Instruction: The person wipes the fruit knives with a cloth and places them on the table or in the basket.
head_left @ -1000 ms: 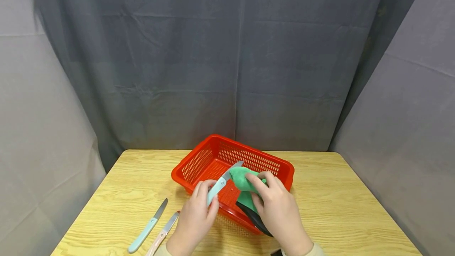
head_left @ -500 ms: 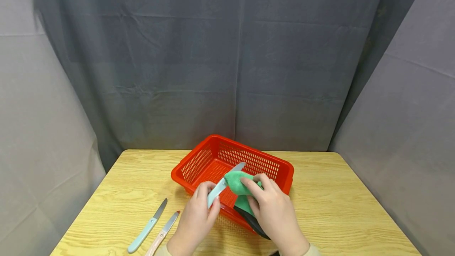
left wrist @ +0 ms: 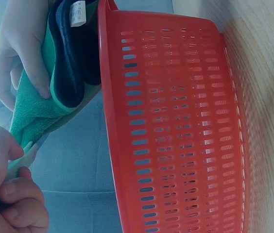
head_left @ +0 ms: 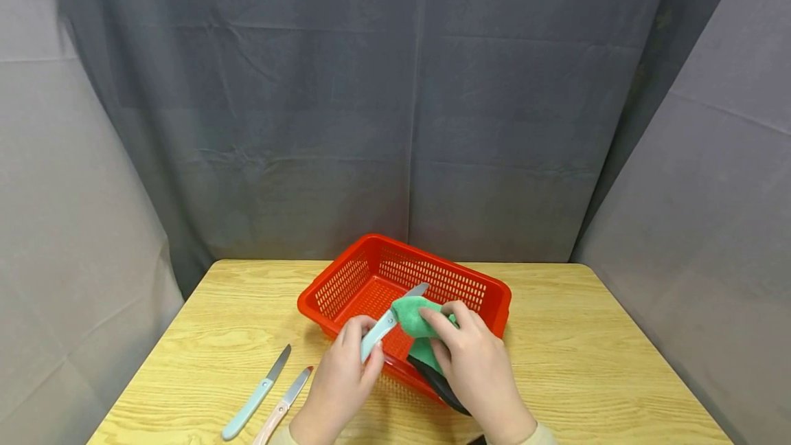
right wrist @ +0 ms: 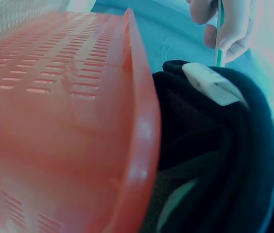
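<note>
In the head view my left hand point(head_left: 342, 380) grips the pale blue handle of a knife point(head_left: 378, 335), its blade slanting up and right over the basket. My right hand point(head_left: 478, 366) pinches a green and black cloth point(head_left: 415, 316) that is folded round the blade near the handle; the blade's tip shows past the cloth. Dark cloth with a white tag point(left wrist: 77, 13) hangs below the right fingers in the left wrist view. From the right wrist, the black side of the cloth point(right wrist: 214, 145) fills much of the picture, and the left hand point(right wrist: 229, 24) holds the knife beyond it.
A red plastic basket point(head_left: 346, 263) with slotted walls stands on the wooden table point(head_left: 581, 349), under and behind both hands. Left of the left hand lie a knife with a light blue handle point(head_left: 248, 409) and one with a pink handle point(head_left: 273, 421), its tip reddish.
Over the first half second the right hand and cloth slid down the blade toward the handle, leaving more of the tip bare. Since then both hands have barely moved.
</note>
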The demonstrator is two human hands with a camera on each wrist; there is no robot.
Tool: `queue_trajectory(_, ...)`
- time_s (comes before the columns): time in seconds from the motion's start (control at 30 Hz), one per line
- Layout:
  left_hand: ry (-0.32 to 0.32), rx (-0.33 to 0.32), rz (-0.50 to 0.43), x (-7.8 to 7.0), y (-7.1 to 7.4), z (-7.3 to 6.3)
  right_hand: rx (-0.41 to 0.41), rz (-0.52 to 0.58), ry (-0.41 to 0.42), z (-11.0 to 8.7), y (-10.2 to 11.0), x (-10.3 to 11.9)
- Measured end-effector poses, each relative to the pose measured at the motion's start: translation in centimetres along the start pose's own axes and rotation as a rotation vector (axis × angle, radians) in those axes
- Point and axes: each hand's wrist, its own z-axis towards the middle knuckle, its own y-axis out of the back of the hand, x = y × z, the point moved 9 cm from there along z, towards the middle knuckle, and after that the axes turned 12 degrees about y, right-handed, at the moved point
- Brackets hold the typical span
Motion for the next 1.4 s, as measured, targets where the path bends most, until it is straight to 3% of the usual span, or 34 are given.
queue_trajectory(0.43,-0.025,0.005,0.009,-0.4,0.0,0.0,-0.029,-0.046,-0.072,-0.2,0.3,-1.5)
queue_trajectory(0.83,-0.037,-0.002,0.003,-0.4,0.0,-0.1,-0.026,-0.055,-0.187,-0.6,0.5,-3.1)
queue_trajectory(1.03,0.020,0.024,-0.035,0.2,-0.1,0.0,-0.056,-0.066,-0.203,-0.7,1.0,-3.4)
queue_trajectory(1.23,0.092,0.019,-0.013,0.9,0.0,0.2,-0.109,-0.066,-0.206,-0.6,1.8,-3.4)
queue_trajectory(1.4,0.083,-0.019,0.033,0.9,0.4,0.2,-0.136,-0.069,-0.184,-0.5,2.2,-3.0)
